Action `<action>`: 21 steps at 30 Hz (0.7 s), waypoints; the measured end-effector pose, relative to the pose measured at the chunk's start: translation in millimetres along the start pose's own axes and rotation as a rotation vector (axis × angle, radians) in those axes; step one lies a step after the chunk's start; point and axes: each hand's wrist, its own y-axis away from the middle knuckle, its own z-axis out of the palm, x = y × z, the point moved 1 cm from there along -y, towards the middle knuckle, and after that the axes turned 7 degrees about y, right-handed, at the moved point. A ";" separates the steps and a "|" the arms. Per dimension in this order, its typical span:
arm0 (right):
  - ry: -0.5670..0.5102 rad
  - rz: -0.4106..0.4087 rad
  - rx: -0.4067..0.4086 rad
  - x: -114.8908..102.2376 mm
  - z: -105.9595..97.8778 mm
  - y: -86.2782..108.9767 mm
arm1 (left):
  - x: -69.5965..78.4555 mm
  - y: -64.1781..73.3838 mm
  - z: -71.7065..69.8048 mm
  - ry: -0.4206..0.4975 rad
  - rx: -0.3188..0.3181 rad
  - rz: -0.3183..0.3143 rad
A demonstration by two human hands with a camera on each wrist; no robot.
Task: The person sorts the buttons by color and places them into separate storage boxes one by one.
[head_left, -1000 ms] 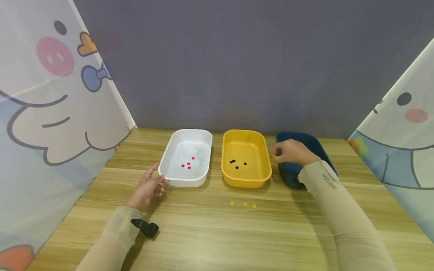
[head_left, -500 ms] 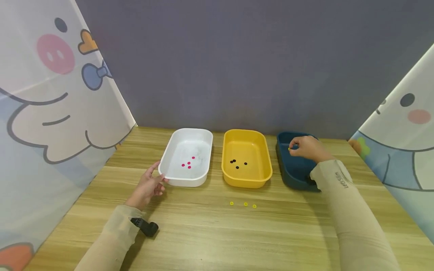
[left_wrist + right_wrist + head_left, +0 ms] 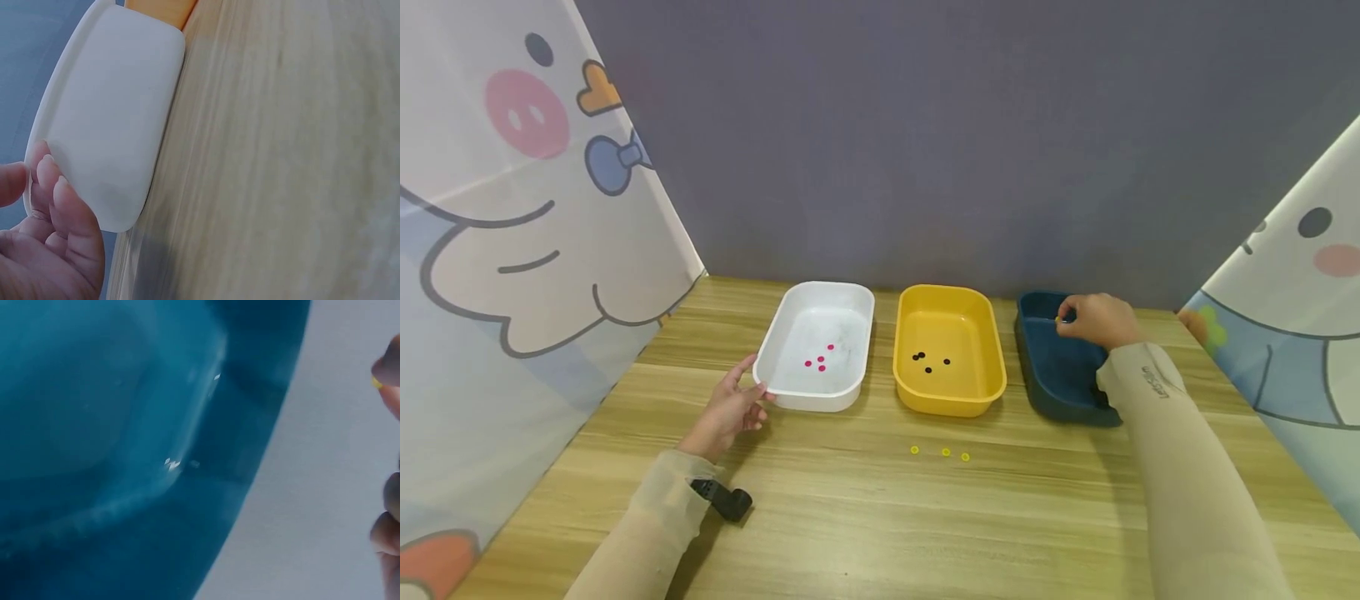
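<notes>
My right hand (image 3: 1099, 320) pinches a small yellow button (image 3: 1058, 320) between thumb and fingertips, above the far part of the dark blue tray (image 3: 1063, 408). In the right wrist view a bit of yellow shows at the fingertips, at the right edge, outside the tray's rim. My left hand (image 3: 730, 414) holds the near left corner of the white tray (image 3: 816, 402), thumb and fingers at its rim. Several red buttons (image 3: 821, 359) lie in the white tray. Several black buttons (image 3: 928, 370) are in the yellow tray (image 3: 950, 405). Three yellow buttons (image 3: 946, 452) lie on the table before the yellow tray.
The three trays stand in a row on the wood-grain table (image 3: 880, 525), with a grey wall (image 3: 955, 150) close behind them. Printed cartoon cloths (image 3: 550, 217) hang on both sides. A black wrist camera (image 3: 728, 502) is strapped to the left forearm.
My right hand has moved right with the yellow button, from the gap beside the yellow tray to over the dark blue tray. The left hand stays on the white tray.
</notes>
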 end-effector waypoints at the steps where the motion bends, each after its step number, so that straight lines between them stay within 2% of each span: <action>1: 0.027 -0.005 0.012 0.9 1.5 -0.4 | 0.0 -0.1 0.1 0.002 0.000 -0.001; 5: 0.097 -0.043 0.043 2.0 8.4 -4.6 | -0.2 -0.1 0.2 0.007 -0.001 -0.002; 8: 0.115 -0.059 0.032 0.9 12.4 -9.4 | 0.1 0.2 0.1 0.009 -0.002 0.001; 21: 0.120 -0.018 -0.044 -1.1 26.3 -13.5 | -2.5 -0.4 -1.0 0.010 -0.002 0.009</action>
